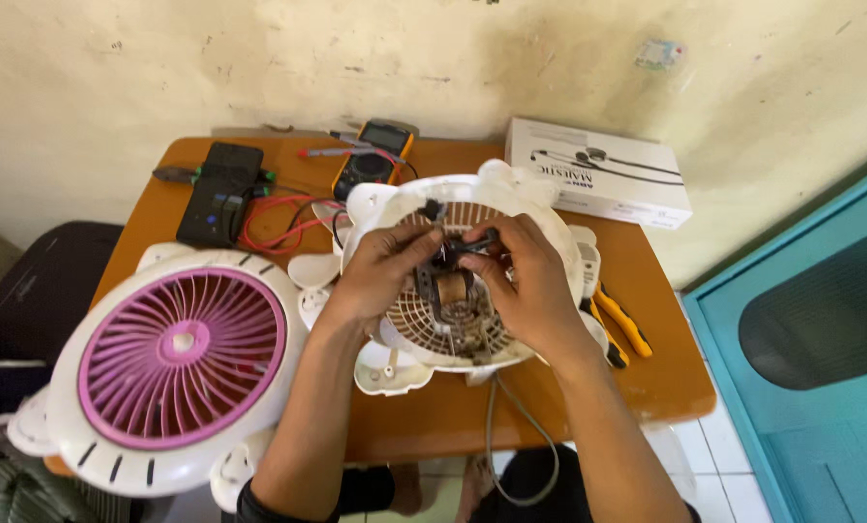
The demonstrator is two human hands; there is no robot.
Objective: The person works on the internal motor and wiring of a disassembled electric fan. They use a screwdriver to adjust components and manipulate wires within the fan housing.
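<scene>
Hands: left hand (380,271) and right hand (526,281) both grip the one fan motor (450,288).
Housing: one white fan housing (375,208) beneath.
Left: one pink grille (182,358).
Right: one pliers (622,324).

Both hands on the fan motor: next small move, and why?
Probably lift the motor slightly off the white rear housing. Left hand and right hand both pinch its top, and its grey cord hangs slack off the table edge.
</scene>
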